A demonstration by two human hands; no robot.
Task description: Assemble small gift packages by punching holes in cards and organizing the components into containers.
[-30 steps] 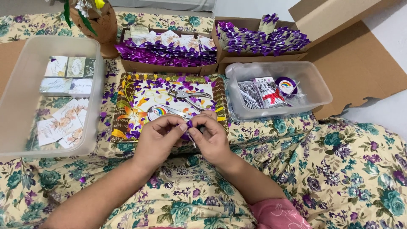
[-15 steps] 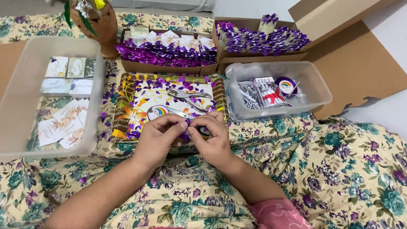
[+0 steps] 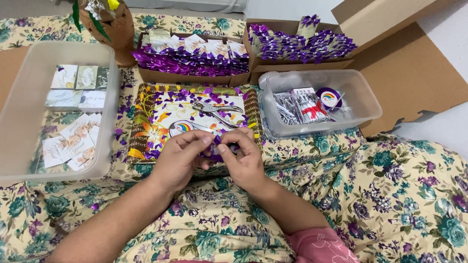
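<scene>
Between the fingertips of both hands, a short piece of purple ribbon point(image 3: 218, 146) is pinched, the left hand point(image 3: 181, 158) and right hand point(image 3: 245, 159) each closed on an end of it, apparently so the small strip can be folded or knotted close under the eye. Just beyond the grip lies a patterned tray point(image 3: 137, 127) strewn with purple offcuts, with the metal punch pliers point(image 3: 216, 111) resting on it within reach. Farther out, a clear tub of cards point(image 3: 105, 58) sits to the left and a clear tub of packets point(image 3: 366, 97) to the right, both presumably placed as supplies.
</scene>
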